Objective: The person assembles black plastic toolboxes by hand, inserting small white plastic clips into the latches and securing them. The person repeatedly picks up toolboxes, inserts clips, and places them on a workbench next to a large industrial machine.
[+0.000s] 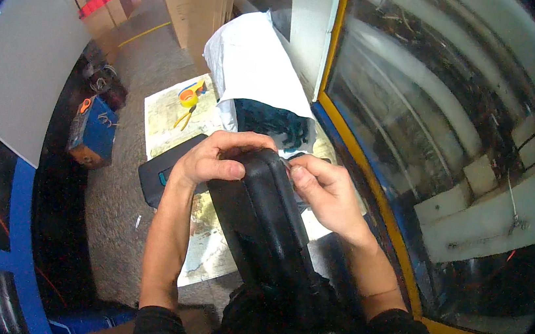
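Observation:
A long black moulded plastic part (263, 206) is propped upright against my black shirt, its rounded end pointing away from me. My left hand (214, 158) grips that far end, with the thumb on the near face and the fingers over the top. At the right edge of the same end, my right hand (326, 191) pinches a small thin object (286, 163) against the rim. Most of that object is hidden by the fingers, so its kind is unclear. Left of the part, a second black plastic piece (147, 180) with a teal patch lies on the worktable (212, 259).
Yellow-handled pliers (182, 120) and a roll of yellow tape (189, 97) lie on the table. Behind them a white plastic bag (259, 62) covers dark parts (273, 120). A blue box (96, 127) stands at left; a yellow-framed machine window (358, 152) borders the right.

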A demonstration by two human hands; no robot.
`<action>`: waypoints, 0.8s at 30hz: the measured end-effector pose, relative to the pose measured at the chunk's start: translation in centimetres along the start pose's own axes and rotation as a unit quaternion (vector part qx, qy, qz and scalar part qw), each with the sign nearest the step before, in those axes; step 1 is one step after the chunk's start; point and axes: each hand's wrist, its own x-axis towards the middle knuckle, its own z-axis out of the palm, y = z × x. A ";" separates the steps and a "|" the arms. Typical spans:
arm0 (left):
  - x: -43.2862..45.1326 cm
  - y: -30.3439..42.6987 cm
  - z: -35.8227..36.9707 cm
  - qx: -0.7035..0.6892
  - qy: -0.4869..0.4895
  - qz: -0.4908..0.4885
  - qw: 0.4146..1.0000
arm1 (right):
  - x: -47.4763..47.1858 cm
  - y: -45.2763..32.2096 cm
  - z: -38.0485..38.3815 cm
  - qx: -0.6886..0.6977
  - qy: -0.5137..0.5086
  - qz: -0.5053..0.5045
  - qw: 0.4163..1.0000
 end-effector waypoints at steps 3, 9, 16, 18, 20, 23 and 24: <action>0.1 -0.2 -0.1 0.001 0.002 -0.006 1.000 | -0.1 0.2 -0.1 -0.028 0.008 0.007 1.000; 0.3 -0.4 0.1 0.006 0.010 -0.008 1.000 | -0.6 0.6 0.3 -0.014 0.027 0.000 1.000; 0.7 -1.6 -0.2 -0.002 0.002 -0.003 1.000 | -2.3 1.0 0.3 0.117 0.015 0.110 0.987; 0.7 -1.8 -0.5 -0.001 0.005 0.004 1.000 | -3.0 0.9 0.5 0.060 0.013 0.109 0.992; 0.7 -1.9 -0.5 -0.012 0.007 -0.001 1.000 | -3.3 0.9 0.7 0.032 0.031 0.069 0.997; 1.0 -1.9 -0.4 -0.029 -0.003 -0.012 1.000 | -2.6 1.2 0.5 0.029 0.073 0.047 0.996; 1.2 -1.9 -0.4 -0.024 -0.006 -0.013 1.000 | -2.2 1.3 0.4 0.028 0.082 0.041 0.995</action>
